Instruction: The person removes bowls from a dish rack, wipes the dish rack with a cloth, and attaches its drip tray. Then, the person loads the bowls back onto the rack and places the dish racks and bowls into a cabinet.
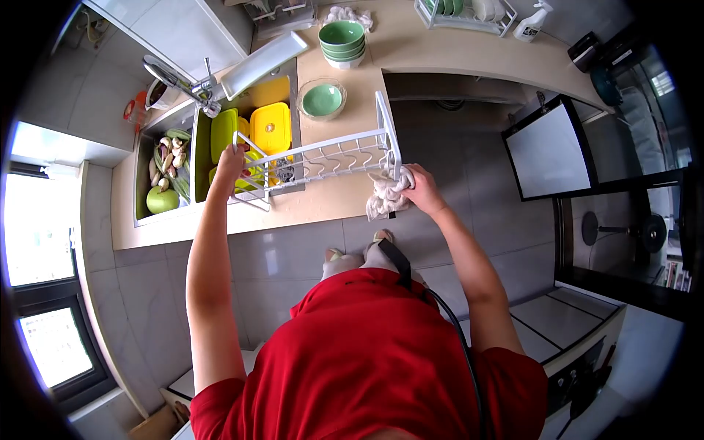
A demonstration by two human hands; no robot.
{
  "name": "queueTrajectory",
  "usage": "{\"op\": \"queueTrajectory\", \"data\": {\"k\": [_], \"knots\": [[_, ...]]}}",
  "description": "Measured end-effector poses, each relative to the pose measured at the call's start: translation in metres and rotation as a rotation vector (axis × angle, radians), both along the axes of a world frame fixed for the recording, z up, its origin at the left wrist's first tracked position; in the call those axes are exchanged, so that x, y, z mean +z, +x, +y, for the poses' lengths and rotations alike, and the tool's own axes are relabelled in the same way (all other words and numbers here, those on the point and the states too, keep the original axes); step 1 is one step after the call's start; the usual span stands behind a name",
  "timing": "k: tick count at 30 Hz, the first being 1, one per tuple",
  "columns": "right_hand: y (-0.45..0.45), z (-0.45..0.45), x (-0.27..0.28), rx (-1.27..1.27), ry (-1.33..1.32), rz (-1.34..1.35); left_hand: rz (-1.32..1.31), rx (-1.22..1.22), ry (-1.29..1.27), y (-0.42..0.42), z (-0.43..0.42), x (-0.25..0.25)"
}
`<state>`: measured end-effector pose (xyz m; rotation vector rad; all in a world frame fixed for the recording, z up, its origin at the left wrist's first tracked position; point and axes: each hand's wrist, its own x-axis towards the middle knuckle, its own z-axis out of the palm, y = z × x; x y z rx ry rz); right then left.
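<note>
Counter: runs along the wall and bends right, its far end cut off by the dark lens edge (337,209).
Sink: two basins (194,161); vegetables (169,161) and a round green one (162,199) fill the left, a yellow container (270,128) and a green container (224,136) the right.
Wire rack: white, held between both hands over the right basin and counter edge (330,143); contact with the counter cannot be told.
Dish rack: holds plates or bowls, top cut off (463,22).
Bowl stack: green bowls, one inside another (343,38).
Clear bowl: a green bowl sits inside (342,108).
Cloth: bunched at the rack's right end (387,194).
Left hand: gripping the rack's left end (232,163).
Right hand: closed on the cloth, fingers partly hidden (423,189).
</note>
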<state>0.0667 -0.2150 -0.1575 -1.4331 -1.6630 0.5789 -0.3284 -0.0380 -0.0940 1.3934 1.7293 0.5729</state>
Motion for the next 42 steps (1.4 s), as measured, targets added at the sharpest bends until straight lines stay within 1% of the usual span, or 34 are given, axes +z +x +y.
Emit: {"op": "queueTrajectory", "data": {"k": [2,3,4,6,7,9,10,12,13,15,16,18,19,21,22,24,26,28,29,30,31,32,33,34,36,37,39,40,42], "knots": [[0.0,0.008,0.026,0.068,0.051,0.013,0.035,-0.021,-0.047,0.001,0.004,0.002],[-0.003,0.011,0.049,0.054,0.022,0.09,0.024,-0.02,-0.042,0.003,0.002,0.003],[-0.003,0.016,0.067,0.058,0.079,0.064,0.026,-0.019,-0.042,0.002,0.003,0.001],[-0.007,0.02,0.076,0.016,0.015,0.148,-0.019,-0.017,-0.079,0.003,0.005,0.0],[-0.009,0.02,0.069,0.022,0.015,0.148,0.002,-0.033,-0.081,0.005,0.005,-0.001],[-0.009,0.017,0.036,-0.085,0.074,0.106,0.019,0.008,-0.069,0.01,0.005,0.001],[-0.006,0.013,0.014,-0.08,0.018,0.045,0.04,0.041,-0.06,0.013,0.005,0.001],[0.001,0.003,-0.018,-0.107,0.138,-0.095,0.018,0.076,-0.069,0.015,0.003,0.002],[0.005,-0.001,-0.018,-0.097,0.139,-0.096,0.011,0.073,-0.05,0.018,0.001,0.004],[0.009,-0.011,-0.021,-0.188,-0.047,-0.027,-0.004,0.074,-0.043,0.013,0.003,-0.003],[0.003,-0.017,-0.001,-0.286,-0.125,-0.033,-0.006,0.079,-0.048,0.013,0.001,-0.001],[-0.012,-0.03,0.029,-0.369,-0.047,0.019,-0.049,0.103,-0.042,0.019,-0.002,0.002],[-0.023,-0.035,0.045,-0.364,-0.047,0.015,-0.038,0.112,-0.033,0.02,-0.003,0.002],[-0.05,-0.042,0.064,-0.286,0.074,0.055,-0.054,0.116,-0.026,0.02,-0.005,-0.002],[-0.06,-0.04,0.054,-0.256,0.128,-0.051,-0.065,0.113,-0.015,0.021,-0.006,-0.003],[-0.077,-0.027,0.024,-0.349,0.017,-0.022,-0.058,0.132,-0.007,0.027,-0.01,-0.003],[-0.089,-0.002,0.026,-0.392,0.028,-0.024,-0.018,0.111,0.011,0.029,-0.013,-0.005],[-0.101,0.019,0.02,-0.458,0.1,-0.246,0.0,0.081,0.018,0.032,-0.016,-0.002],[-0.111,0.024,0.013,-0.522,0.092,-0.211,0.012,0.089,0.043,0.035,-0.02,0.003],[-0.115,0.025,-0.006,-0.523,0.093,-0.209,0.022,0.098,0.071,0.038,-0.024,0.007],[-0.118,0.025,-0.031,-0.47,0.044,-0.3,0.007,0.132,0.067,0.04,-0.026,0.008],[-0.123,0.023,-0.045,-0.416,-0.009,-0.389,0.079,0.11,0.163,0.034,-0.018,-0.021],[-0.142,0.014,-0.025,-0.304,-0.05,-0.587,0.077,0.113,0.166,0.035,-0.017,-0.028],[-0.159,0.015,-0.026,-0.276,0.02,-0.64,0.073,0.118,0.171,0.043,-0.02,-0.023],[-0.173,0.011,-0.019,-0.101,-0.075,-0.427,0.031,0.103,0.153,0.056,-0.027,-0.014],[-0.175,0.005,-0.023,-0.109,-0.077,-0.43,0.017,0.096,0.15,0.06,-0.028,-0.01],[-0.176,-0.006,-0.033,-0.212,-0.122,-0.197,-0.001,0.078,0.147,0.065,-0.026,-0.006],[-0.167,-0.009,-0.035,-0.217,-0.123,-0.201,0.014,0.071,0.129,0.066,-0.025,-0.006],[-0.137,-0.019,-0.034,-0.532,-0.272,0.146,0.031,0.064,0.102,0.063,-0.022,-0.009]]}}
